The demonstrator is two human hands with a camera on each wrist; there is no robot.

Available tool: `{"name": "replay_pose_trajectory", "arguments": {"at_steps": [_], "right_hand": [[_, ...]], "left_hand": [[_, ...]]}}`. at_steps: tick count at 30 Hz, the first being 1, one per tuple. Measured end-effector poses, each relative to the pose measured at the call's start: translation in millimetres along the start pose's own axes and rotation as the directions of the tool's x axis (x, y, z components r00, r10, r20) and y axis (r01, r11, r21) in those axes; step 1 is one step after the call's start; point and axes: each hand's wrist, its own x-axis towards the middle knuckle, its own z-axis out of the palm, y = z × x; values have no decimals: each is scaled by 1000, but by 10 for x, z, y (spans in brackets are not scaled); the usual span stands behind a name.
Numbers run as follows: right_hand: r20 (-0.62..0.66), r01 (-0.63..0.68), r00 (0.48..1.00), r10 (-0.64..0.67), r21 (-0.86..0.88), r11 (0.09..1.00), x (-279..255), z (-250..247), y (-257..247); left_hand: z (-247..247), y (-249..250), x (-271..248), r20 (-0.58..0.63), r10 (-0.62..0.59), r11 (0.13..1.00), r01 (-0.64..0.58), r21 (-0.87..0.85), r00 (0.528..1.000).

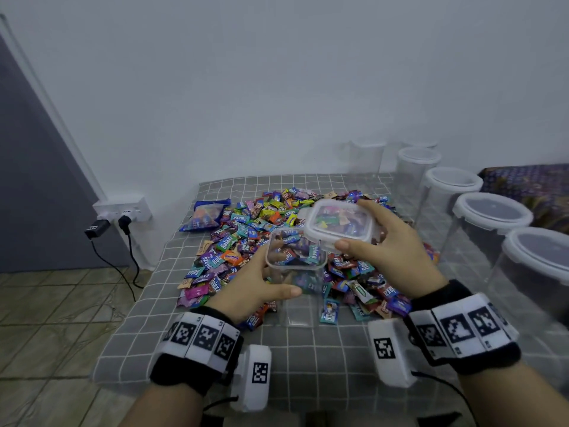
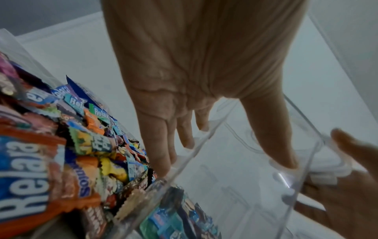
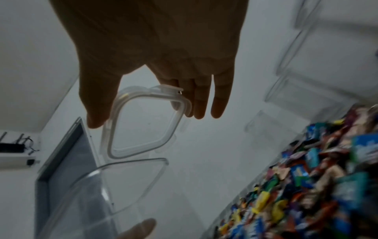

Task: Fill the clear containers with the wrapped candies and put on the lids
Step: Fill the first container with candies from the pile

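Both fingers [image 1: 366, 208] curled: container [image 1: 295, 282], lid [image 1: 338, 223]

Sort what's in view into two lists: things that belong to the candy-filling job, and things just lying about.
Belongs to the job:
- square clear container, held by the left hand
- its lid, in the right hand
- pile of wrapped candies
- row of lidded clear containers

Just lying about:
- blue candy bag
- wall socket with plugs
- patterned cloth
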Motion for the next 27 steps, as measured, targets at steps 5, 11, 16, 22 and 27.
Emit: {"name": "replay_pose_trajectory", "arguments": {"at_steps": [5, 11, 16, 22, 27], "right_hand": [[-67, -142, 989, 134, -136, 980, -318, -289, 280], [-29, -277, 960, 279, -257, 926, -658, -556, 558], [285, -276, 885, 369, -319, 907, -739, -493, 544], [426, -261, 801, 421, -385, 885, -615, -316, 538], [482, -70, 736, 475, -644, 761, -452, -270, 545]], "left_hand": [[-4, -26, 19, 9, 2, 1000, -2, -2, 1000], [5, -46, 32, 6, -2, 999, 2, 34, 1000], [22, -3, 11, -5, -4, 998, 5, 57, 1000], [42, 33, -17, -13, -16, 999, 16, 40, 1000], [53, 54, -12, -14, -25, 999, 26, 48, 1000]]}}
